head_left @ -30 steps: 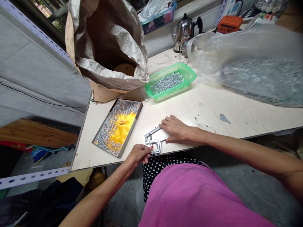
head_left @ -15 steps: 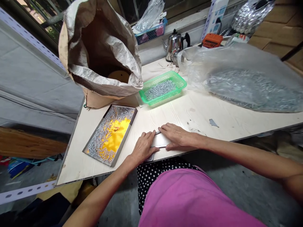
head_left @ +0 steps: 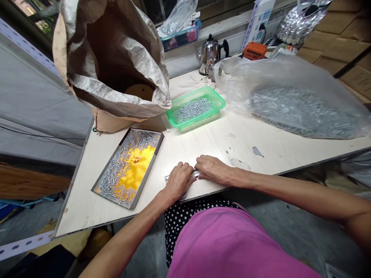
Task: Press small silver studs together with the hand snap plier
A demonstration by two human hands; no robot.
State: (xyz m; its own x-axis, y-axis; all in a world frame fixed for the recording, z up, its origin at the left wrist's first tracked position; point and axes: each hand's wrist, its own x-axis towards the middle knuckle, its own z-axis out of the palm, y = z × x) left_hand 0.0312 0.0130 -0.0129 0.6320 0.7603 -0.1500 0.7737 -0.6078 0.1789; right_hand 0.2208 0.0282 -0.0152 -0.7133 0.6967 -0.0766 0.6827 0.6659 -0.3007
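Observation:
At the table's front edge, my left hand [head_left: 179, 180] and my right hand [head_left: 215, 170] are both closed on slim metal rails [head_left: 196, 173], which show in the gap between them. A pale rail end [head_left: 166, 178] sticks out left of my left hand. My palms cover most of the rails, so their full length and number cannot be made out. Left of my hands lies a shallow tray [head_left: 147, 175] with many small silver screw-like pieces on a yellow bottom. Beyond my hands, a green plastic basket [head_left: 199, 122] holds more small metal pieces.
A large open sack [head_left: 116, 104] stands at the back left of the table [head_left: 203, 143]. A clear plastic bag [head_left: 301, 112] full of metal pieces lies on the right. A kettle [head_left: 209, 56] and an orange box [head_left: 254, 50] are at the back.
The two rails, spread apart before with a gap between them, are now brought together between my hands. My view has shifted slightly.

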